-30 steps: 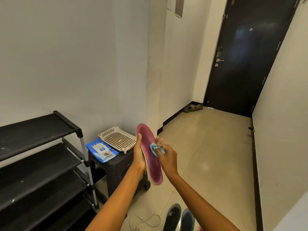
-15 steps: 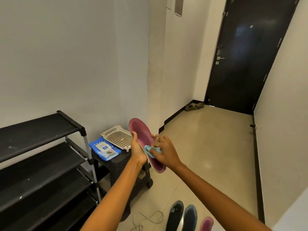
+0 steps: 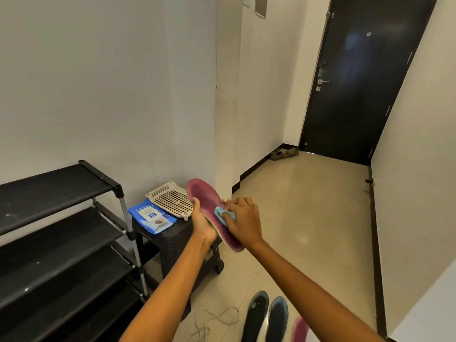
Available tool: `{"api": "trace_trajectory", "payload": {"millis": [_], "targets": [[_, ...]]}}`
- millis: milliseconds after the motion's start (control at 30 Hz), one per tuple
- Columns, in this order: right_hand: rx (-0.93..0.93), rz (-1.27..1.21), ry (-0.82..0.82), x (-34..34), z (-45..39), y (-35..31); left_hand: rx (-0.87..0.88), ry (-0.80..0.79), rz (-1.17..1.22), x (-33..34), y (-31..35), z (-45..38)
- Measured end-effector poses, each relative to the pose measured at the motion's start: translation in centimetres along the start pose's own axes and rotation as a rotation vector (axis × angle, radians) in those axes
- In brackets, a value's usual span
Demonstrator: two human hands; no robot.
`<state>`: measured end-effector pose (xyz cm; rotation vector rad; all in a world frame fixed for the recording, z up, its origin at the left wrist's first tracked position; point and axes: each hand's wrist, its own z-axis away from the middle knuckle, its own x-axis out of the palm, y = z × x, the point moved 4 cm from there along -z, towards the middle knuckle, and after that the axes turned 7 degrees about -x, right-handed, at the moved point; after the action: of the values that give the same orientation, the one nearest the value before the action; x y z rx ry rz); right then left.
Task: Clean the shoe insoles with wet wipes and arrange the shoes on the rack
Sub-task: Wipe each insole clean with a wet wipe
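1. A person holds a pink insole point(image 3: 209, 206) upright in a hallway, the left hand point(image 3: 202, 223) wrapped round its edge from behind with the thumb on the near rim, fingers clamped on it.
2. The right hand point(image 3: 243, 224) presses a blue wet wipe point(image 3: 223, 214) against the insole's middle, fingers curled round the wad.
3. Just behind, a pack of wet wipes point(image 3: 153, 217) and a pale perforated tray point(image 3: 172, 199) sit on a dark stool point(image 3: 177, 240) beside the black shoe rack point(image 3: 56, 233), whose visible shelves hold no shoes.
4. On the floor near the person lie two dark insoles point(image 3: 267, 317), a second pink insole point(image 3: 299, 328) (only partly in frame) and a loose lace point(image 3: 214, 322).
5. Likely risks: the thin insole may bend or slip from the one-handed hold if the wipe is pushed hard; its lower end, hidden behind the right hand, could go unwiped; the lace underfoot could snag a step toward the rack.
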<state>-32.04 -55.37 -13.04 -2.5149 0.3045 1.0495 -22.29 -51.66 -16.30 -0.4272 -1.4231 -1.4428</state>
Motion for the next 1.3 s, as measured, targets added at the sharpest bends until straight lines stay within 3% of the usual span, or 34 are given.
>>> {"api": "trace_trajectory", "payload": {"millis": [67, 267, 367, 467, 567, 667, 800, 967, 1033, 1100, 1200, 1300], "targets": [[0.091, 0.0, 0.034, -0.1, -0.2, 0.0, 0.008, 0.007, -0.023, 0.2, -0.3, -0.3], [-0.15, 0.001, 0.02, 0.5, 1.9, -1.9, -0.014, -0.005, 0.036, -0.5, 0.5, -0.3], [0.115, -0.044, 0.043, 0.3, 0.7, 0.0, -0.019, -0.029, 0.015, 0.1, -0.4, 0.3], [0.314, -0.242, 0.045, 0.8, 0.9, 0.9, -0.032, -0.022, -0.008, 0.5, -0.6, 0.3], [0.324, -0.384, 0.007, 1.4, 2.0, 0.3, -0.046, -0.019, 0.017, 0.2, -0.2, -0.2], [0.359, -0.429, 0.069, 1.5, 1.7, 0.2, -0.08, -0.026, 0.008, 0.0, -0.8, -0.2], [0.427, -0.302, 0.114, 1.2, 0.3, 0.8, -0.132, -0.056, 0.002, 0.9, -3.4, 0.2], [0.086, -0.148, -0.023, 1.4, 1.6, -1.4, -0.083, -0.085, 0.093, -0.4, -2.6, -0.3], [-0.046, 0.013, 0.036, 1.0, 2.4, -1.1, -0.113, -0.076, 0.113, -0.8, -3.0, -0.4], [-0.042, 0.128, 0.062, 0.2, 1.8, 0.1, -0.165, -0.042, 0.099, -0.5, -3.9, 0.0], [0.129, 0.098, 0.052, -0.8, 0.8, 1.7, -0.144, 0.005, 0.056, 0.4, -4.8, 0.6], [0.046, 0.054, 0.089, -0.4, 1.4, 0.6, -0.138, 0.02, 0.082, 0.6, -4.3, 1.2]]}}
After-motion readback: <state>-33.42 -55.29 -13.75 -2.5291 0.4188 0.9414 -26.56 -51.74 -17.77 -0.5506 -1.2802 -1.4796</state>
